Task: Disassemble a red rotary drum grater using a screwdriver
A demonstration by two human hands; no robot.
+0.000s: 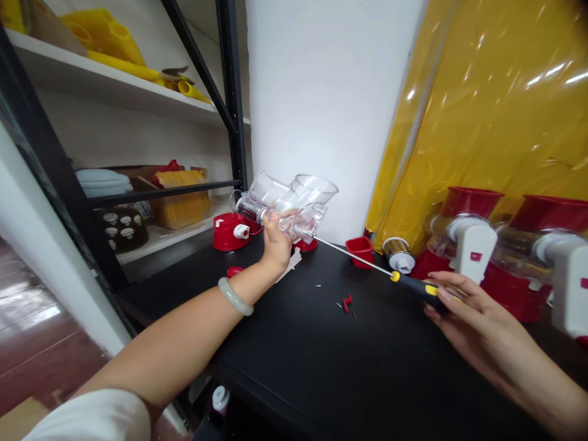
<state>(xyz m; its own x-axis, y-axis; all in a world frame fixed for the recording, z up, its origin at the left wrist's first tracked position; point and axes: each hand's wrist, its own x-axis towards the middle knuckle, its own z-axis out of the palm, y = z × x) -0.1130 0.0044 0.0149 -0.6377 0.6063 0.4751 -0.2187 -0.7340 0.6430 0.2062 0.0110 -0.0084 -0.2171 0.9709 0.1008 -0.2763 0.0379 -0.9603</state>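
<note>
My left hand is wrapped round a clear plastic grater housing, holding it up above the black table. A metal grating drum with a white end sits at the housing's left side. In my right hand is a screwdriver with a dark blue and yellow handle. Its long shaft reaches left, and the tip is at the housing's right end; whether it sits in a screw I cannot tell. Below on the table lie a small red plastic part and several tiny screws.
Behind my left hand stands a red base with a white knob. A red cup and another drum stand at the back. Assembled red-and-white graters line the right side. A black-framed shelf rises at left.
</note>
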